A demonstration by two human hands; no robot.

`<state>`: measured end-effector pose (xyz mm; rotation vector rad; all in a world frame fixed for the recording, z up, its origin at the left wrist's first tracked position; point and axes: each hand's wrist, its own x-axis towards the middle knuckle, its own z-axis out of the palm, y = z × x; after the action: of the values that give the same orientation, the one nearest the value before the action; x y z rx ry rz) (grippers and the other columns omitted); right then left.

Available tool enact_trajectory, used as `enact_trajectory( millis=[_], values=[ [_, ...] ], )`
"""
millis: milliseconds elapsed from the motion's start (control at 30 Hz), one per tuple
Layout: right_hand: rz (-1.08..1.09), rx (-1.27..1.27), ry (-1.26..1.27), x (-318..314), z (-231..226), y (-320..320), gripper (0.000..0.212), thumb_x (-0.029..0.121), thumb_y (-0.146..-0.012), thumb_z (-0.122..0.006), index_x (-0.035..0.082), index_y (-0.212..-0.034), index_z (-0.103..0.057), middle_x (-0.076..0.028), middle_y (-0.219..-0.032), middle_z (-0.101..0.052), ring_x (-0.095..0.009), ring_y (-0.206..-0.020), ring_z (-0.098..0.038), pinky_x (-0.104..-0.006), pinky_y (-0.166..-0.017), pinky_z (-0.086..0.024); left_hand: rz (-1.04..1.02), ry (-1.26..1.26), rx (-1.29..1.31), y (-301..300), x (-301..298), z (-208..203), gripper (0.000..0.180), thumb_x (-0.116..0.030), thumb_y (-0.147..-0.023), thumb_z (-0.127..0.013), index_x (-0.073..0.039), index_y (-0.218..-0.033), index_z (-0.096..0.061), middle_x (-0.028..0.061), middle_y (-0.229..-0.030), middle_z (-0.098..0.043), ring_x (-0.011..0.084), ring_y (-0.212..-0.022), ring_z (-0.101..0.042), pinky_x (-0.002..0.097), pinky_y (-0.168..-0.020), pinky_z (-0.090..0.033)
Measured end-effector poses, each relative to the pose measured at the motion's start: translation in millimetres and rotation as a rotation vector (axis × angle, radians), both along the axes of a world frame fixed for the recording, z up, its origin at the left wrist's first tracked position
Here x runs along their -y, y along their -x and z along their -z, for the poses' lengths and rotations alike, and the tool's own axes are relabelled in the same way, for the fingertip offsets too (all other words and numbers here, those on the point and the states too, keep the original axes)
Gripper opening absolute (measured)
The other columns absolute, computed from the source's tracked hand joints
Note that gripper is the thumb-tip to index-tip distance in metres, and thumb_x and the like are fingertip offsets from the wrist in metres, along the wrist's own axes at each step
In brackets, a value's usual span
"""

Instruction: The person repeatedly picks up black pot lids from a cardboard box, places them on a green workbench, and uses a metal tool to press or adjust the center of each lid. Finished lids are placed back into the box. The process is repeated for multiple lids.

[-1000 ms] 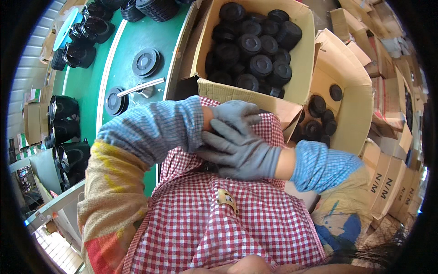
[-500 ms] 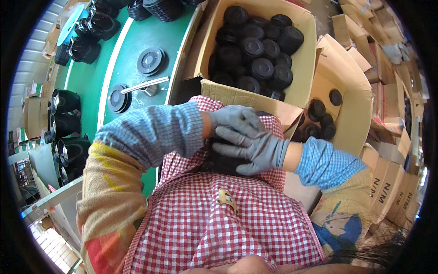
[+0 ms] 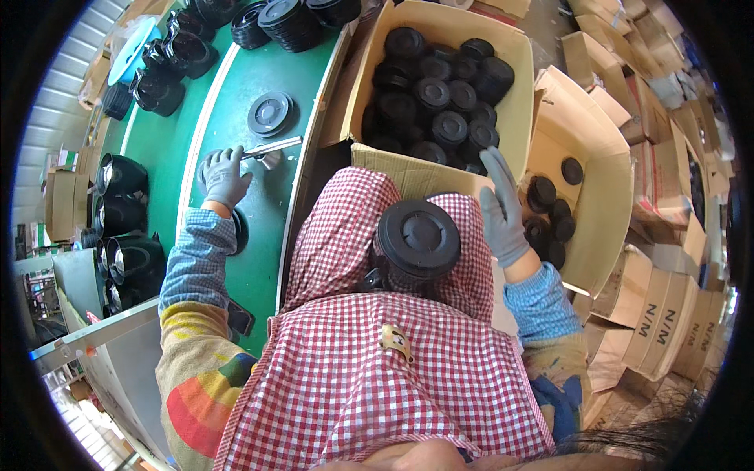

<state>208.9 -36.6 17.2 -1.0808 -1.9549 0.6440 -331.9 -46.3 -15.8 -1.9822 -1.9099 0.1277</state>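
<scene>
A dark round pot with a side handle sits between my thighs on the checked apron, a ridged black lid [image 3: 419, 238] on top of it. Out on the green table, my left hand [image 3: 225, 177], in a grey glove, curls its fingers over a black lid [image 3: 201, 179], which it mostly hides. Touching or just beside those fingers is a silver metal tool [image 3: 273, 147] with a long bar. My right hand [image 3: 503, 208], also gloved, is raised with fingers stretched and nothing in it, by the near corner of a carton.
A large carton [image 3: 393, 161] full of black lids stands ahead, with a second carton [image 3: 609, 157] holding several to its right. More lids [image 3: 271, 114] lie on the green table [image 3: 271, 196]. Black pots [image 3: 122, 212] line its left side, and flattened cartons [image 3: 660, 326] stand at right.
Both hands have come off the lap, uncovering the lidded pot. The left has swung out to the lids on the table; the right has moved right and opened.
</scene>
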Motion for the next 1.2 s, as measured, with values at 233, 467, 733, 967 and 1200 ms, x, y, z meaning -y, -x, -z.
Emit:
enact_trajectory(
  millis=[233, 467, 733, 967, 1200],
  values=[
    [-0.187, 0.12, -0.234, -18.1, -52.7, 37.5, 0.046, 0.032, -0.097, -0.064, 0.008, -0.137, -0.064, -0.017, -0.142, -0.059, -0.037, -0.136, -0.05, -0.0478, -0.115, -0.038, -0.1, 0.27, 0.439, -9.3, -5.2, 2.0, 0.022, -0.027, -0.099, -0.06, -0.006, -0.1, -0.064, 0.0192, -0.088, -0.067, 0.0396, -0.081, -0.067, 0.0494, -0.07, -0.05],
    [-0.311, 0.158, -0.24, -9.9, -67.5, 24.7, 0.056, 0.047, -0.101, -0.057, 0.005, -0.138, -0.062, -0.02, -0.142, -0.058, -0.039, -0.135, -0.051, -0.0485, -0.114, -0.038, -0.053, 0.338, 1.009, -73.8, 10.8, -79.1, 0.02, -0.022, -0.1, -0.06, -0.002, -0.105, -0.063, 0.0126, -0.08, -0.063, 0.0233, -0.071, -0.062, 0.0366, -0.065, -0.049],
    [-0.437, 0.353, -0.166, 66.2, -37.1, 12.7, 0.093, 0.068, -0.075, -0.071, 0.007, -0.143, -0.055, -0.018, -0.137, -0.06, -0.039, -0.131, -0.052, -0.0543, -0.115, -0.036, 0.13, 0.43, 1.412, -160.9, 16.1, -128.1, 0.02, -0.017, -0.097, -0.062, -0.001, -0.108, -0.063, 0.0019, -0.081, -0.059, 0.0072, -0.06, -0.051, 0.023, -0.052, -0.041],
    [-0.135, 0.237, -0.135, 101.8, -0.9, 34.6, 0.068, 0.047, -0.082, -0.075, 0.008, -0.136, -0.063, -0.016, -0.13, -0.065, -0.036, -0.126, -0.058, -0.0518, -0.113, -0.039, 0.05, 0.461, 1.645, -159.3, 10.1, -108.9, 0.023, -0.02, -0.1, -0.059, -0.003, -0.114, -0.06, 0.001, -0.084, -0.059, 0.0031, -0.053, -0.046, 0.0192, -0.045, -0.032],
    [-0.002, 0.053, -0.333, 51.2, -74.7, -2.7, 0.076, 0.065, -0.088, -0.065, 0.006, -0.136, -0.063, -0.017, -0.134, -0.064, -0.037, -0.132, -0.053, -0.0493, -0.114, -0.037, 0.386, 0.583, 1.345, -185.2, 1.3, -148.0, 0.017, -0.017, -0.098, -0.063, -0.002, -0.107, -0.063, 0.0012, -0.081, -0.059, 0.0038, -0.057, -0.049, 0.0207, -0.048, -0.037]
  ],
)
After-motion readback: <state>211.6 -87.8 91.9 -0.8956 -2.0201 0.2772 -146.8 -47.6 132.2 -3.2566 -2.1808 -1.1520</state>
